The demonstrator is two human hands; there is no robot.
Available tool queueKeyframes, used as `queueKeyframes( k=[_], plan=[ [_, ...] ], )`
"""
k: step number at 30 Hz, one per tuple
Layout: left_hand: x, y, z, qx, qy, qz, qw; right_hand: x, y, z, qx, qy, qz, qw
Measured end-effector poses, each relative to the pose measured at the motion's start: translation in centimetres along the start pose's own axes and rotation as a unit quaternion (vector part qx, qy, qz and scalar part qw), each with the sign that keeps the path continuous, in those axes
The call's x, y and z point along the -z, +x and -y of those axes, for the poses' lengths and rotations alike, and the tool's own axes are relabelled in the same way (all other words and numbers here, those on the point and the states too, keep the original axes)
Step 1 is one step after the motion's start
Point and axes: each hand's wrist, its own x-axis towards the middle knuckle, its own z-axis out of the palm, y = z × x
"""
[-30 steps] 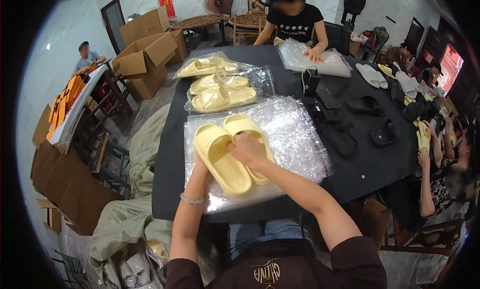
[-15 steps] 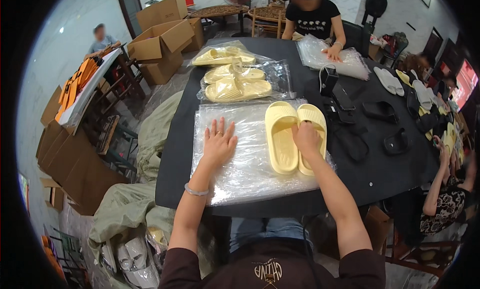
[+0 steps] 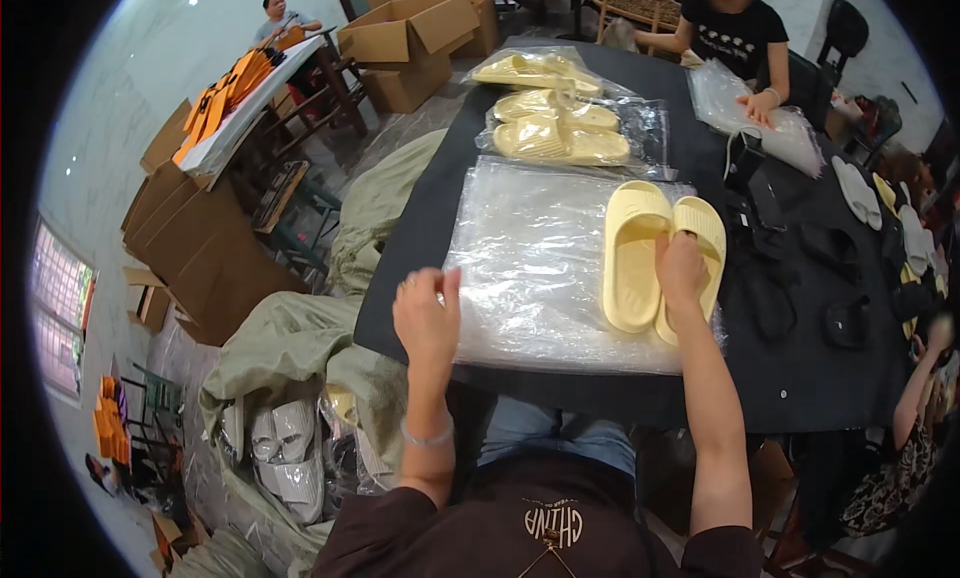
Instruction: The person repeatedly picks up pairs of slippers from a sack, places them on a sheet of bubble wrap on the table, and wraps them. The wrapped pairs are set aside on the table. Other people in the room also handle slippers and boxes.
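Since half a second ago the left hand [image 3: 428, 316] has slid from the middle of the clear plastic bags [image 3: 530, 263] to their near-left corner, fingers curled at the edge; whether it pinches a sheet I cannot tell. The bags lie flat on the black table [image 3: 800, 378], long axis running away from the person. To the right, the pale yellow slippers [image 3: 655, 256] rest side by side on the bags, toes pointing away, the right hand [image 3: 680, 270] gripping their heels.
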Motion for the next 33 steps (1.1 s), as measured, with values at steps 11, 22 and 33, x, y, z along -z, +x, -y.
queueKeyframes(
  k=[11,22,33],
  plan=[
    [-0.3,-5.0,-2.2,0.038,-0.028,0.050,0.998,-0.1,0.2,0.3,-0.003,0.002,0.010,1.000],
    [0.8,-6.0,0.7,0.216,-0.366,0.120,0.897,-0.2,0.2,0.0,0.002,0.001,-0.001,1.000],
    [2.4,-4.3,-1.8,-0.036,0.023,0.042,0.998,0.0,0.2,0.1,-0.012,0.006,0.010,1.000]
  ],
)
